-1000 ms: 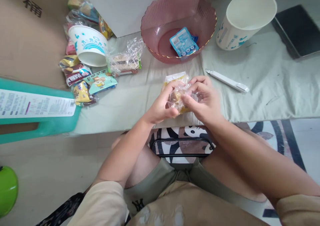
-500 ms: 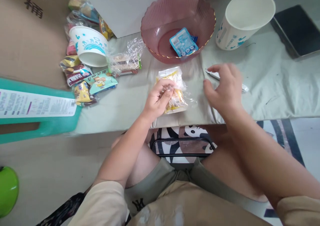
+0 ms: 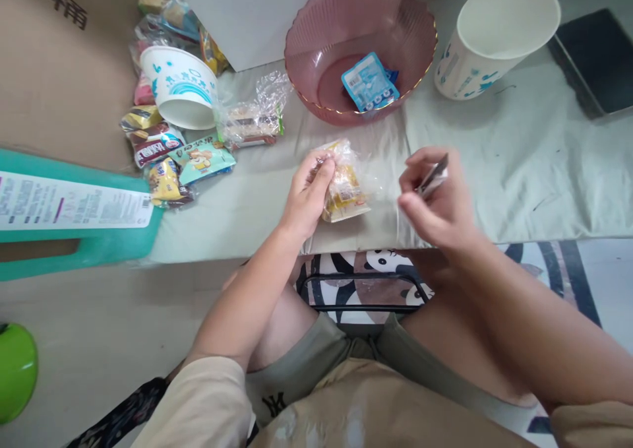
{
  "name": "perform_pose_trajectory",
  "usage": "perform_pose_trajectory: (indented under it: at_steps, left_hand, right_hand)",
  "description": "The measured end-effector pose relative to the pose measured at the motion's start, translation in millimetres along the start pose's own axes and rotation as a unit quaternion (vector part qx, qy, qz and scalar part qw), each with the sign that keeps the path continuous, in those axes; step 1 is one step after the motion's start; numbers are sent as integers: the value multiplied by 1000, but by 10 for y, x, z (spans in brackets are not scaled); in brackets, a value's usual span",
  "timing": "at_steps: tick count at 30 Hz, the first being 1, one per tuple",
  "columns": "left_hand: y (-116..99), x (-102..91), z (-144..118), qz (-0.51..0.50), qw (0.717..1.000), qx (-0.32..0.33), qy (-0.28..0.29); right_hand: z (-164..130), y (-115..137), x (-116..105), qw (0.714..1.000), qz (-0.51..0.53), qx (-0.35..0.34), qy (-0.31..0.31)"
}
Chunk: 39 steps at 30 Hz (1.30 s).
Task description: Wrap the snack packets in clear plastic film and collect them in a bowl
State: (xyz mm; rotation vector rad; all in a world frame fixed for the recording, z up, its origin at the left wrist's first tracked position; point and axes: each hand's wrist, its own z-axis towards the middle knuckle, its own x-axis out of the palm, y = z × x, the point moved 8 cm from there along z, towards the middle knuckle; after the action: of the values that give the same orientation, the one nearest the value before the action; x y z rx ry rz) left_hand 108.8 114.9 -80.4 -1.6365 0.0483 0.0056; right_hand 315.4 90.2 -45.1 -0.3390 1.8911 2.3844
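My left hand (image 3: 310, 194) is closed on a snack packet (image 3: 343, 191), yellow and white inside clear crinkled plastic. The thumb and fingers pinch its upper left part, and its lower end is close to the cloth. To the right, my right hand (image 3: 438, 197) is closed around a slim silvery tool (image 3: 434, 176), whose dark tip slants up to the right. What kind of tool it is I cannot make out. A gap separates it from the packet. Beyond the hands stands a pink translucent bowl (image 3: 316, 59) with blue sachets (image 3: 370, 82) in it.
A white paper cup (image 3: 475, 65) and a dark flat device (image 3: 601, 59) are at the back right. At left, a tilted paper cup (image 3: 182, 88) rests among several wrapped snacks (image 3: 202, 161). A teal handled container (image 3: 109, 243) and a cardboard box (image 3: 64, 72) border the left side.
My right hand has picked the slim tool up off the cloth and turned it upward. My left hand has shifted its grip on the packet, which is turned slightly.
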Motion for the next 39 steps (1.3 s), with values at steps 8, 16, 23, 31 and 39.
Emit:
perform_pose_trajectory:
  at_steps: [8, 16, 23, 31, 39]
  left_hand:
    - [-109, 480, -195, 56, 971, 54, 226]
    - [17, 414, -179, 5, 982, 147, 119]
    - [27, 433, -110, -48, 988, 104, 99]
    - [-39, 45, 39, 49, 985, 156, -54]
    - [-194, -47, -1, 141, 958, 229, -95]
  right_hand:
    - [59, 105, 214, 996, -89, 0, 11]
    - [61, -15, 155, 999, 13, 36, -15]
    - [71, -140, 193, 992, 82, 92, 17]
    - [44, -188, -16, 958, 183, 195, -108]
    - [-221, 18, 679, 864, 339, 341, 151]
